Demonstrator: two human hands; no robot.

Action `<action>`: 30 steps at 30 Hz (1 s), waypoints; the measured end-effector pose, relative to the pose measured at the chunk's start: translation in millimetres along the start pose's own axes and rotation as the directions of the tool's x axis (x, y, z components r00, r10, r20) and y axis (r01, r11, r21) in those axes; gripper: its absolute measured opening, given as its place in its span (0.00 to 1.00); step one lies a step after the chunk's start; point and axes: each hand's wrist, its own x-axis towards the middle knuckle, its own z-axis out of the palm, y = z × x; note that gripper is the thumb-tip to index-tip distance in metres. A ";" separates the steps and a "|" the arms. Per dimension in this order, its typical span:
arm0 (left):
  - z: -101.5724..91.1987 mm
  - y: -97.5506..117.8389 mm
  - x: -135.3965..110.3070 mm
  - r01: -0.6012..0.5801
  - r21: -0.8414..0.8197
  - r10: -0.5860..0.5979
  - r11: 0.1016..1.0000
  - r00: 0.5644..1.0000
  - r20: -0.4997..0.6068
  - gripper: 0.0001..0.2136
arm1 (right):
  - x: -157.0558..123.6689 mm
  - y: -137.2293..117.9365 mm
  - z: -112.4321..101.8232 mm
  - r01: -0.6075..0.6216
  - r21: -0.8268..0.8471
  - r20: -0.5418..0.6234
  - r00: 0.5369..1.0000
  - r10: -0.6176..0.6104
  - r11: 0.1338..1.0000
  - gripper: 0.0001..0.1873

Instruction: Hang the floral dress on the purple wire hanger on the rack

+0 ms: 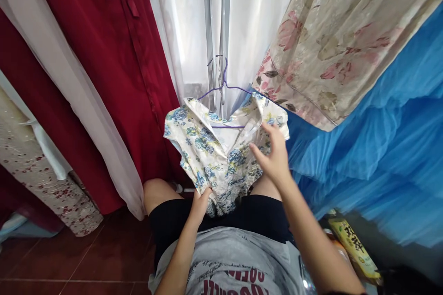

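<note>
A white blouse with blue flower print (214, 147) hangs on a purple wire hanger (224, 87) in front of me, hooked on a metal pole. My left hand (200, 203) pinches the blouse's lower hem near my knees. My right hand (273, 156) hovers in front of the blouse's right side with its fingers spread, holding nothing. I am seated, in black shorts and a grey printed shirt.
Dark red cloth (104, 55) and sheer white curtains (180, 23) hang at the left and centre. A beige flowered fabric (339, 32) and blue tulle (380, 147) fill the right. A yellow drink carton (353, 244) lies at the lower right. The floor is red tile (69, 262).
</note>
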 end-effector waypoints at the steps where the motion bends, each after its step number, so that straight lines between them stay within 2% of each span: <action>1: -1.8 -0.4 -1.8 -0.033 0.018 0.033 0.999 0.999 -0.034 0.17 | -21.9 -3.0 15.7 -0.114 0.154 0.012 0.993 0.113 0.981 0.22; 3: -2.6 0.2 -7.0 -0.087 0.058 0.091 0.994 0.994 -0.061 0.17 | -56.1 -8.4 46.5 -0.364 0.376 0.161 0.931 0.326 0.852 0.12; 5: -0.6 1.2 -13.4 -0.105 0.089 0.107 0.990 0.994 -0.019 0.17 | -73.0 -13.0 69.3 -0.497 0.488 0.308 0.867 0.391 0.718 0.14; 7: 2.2 1.8 -19.4 -0.131 0.122 0.130 0.984 0.991 0.017 0.18 | -73.6 -16.7 79.0 -0.532 0.536 0.378 0.846 0.377 0.655 0.17; 10: 5.5 2.0 -24.7 -0.154 0.186 0.148 0.970 0.988 0.047 0.18 | -59.9 -19.7 72.2 -0.509 0.547 0.402 0.856 0.324 0.665 0.18; 12: 7.2 1.9 -26.0 -0.158 0.200 0.150 0.967 0.987 0.059 0.17 | -52.2 -20.3 63.0 -0.530 0.561 0.423 0.844 0.331 0.635 0.16; 17: 8.2 -0.5 -28.5 -0.168 0.194 0.161 0.966 0.986 0.051 0.18 | -55.3 -20.8 54.7 -0.675 0.645 0.514 0.730 0.450 0.358 0.14; 20: 3.8 -0.9 -30.1 -0.181 0.276 0.201 0.944 0.979 -0.045 0.23 | -64.4 -21.6 54.3 -0.689 0.674 0.518 0.698 0.494 0.267 0.13; 21: 2.5 0.6 -29.8 -0.228 0.313 0.278 0.922 0.952 -0.125 0.26 | -67.1 -22.1 53.5 -0.685 0.679 0.510 0.698 0.503 0.263 0.13; 22: 2.1 3.3 -29.0 -0.301 0.360 0.392 0.883 0.894 -0.215 0.30 | -69.5 -22.7 52.3 -0.682 0.681 0.502 0.701 0.507 0.267 0.12; 23: 3.2 7.2 -27.4 -0.388 0.416 0.522 0.823 0.805 -0.281 0.32 | -71.4 -23.4 50.9 -0.680 0.681 0.499 0.703 0.506 0.272 0.13; 24: 6.0 12.1 -25.3 -0.473 0.474 0.640 0.743 0.709 -0.295 0.32 | -72.8 -24.3 49.3 -0.681 0.678 0.502 0.704 0.502 0.278 0.13; 25: 11.0 17.7 -22.5 -0.550 0.519 0.731 0.655 0.636 -0.248 0.29 | -73.7 -25.4 47.7 -0.682 0.673 0.506 0.706 0.496 0.284 0.13; 26: 17.9 23.6 -19.3 -0.617 0.536 0.785 0.576 0.600 -0.154 0.25 | -74.1 -26.7 46.2 -0.684 0.669 0.511 0.707 0.488 0.291 0.13; 27: 26.4 29.4 -15.9 -0.671 0.523 0.801 0.526 0.598 -0.040 0.20 | -74.2 -28.3 44.7 -0.685 0.664 0.517 0.709 0.479 0.298 0.14; 28: 35.9 34.6 -12.3 -0.704 0.493 0.785 0.511 0.616 0.066 0.16 | -74.0 -30.1 43.4 -0.686 0.661 0.523 0.712 0.469 0.304 0.14; 30: 54.7 42.9 -5.5 -0.713 0.442 0.728 0.545 0.663 0.173 0.11 | -73.2 -33.4 41.1 -0.686 0.658 0.532 0.715 0.453 0.310 0.14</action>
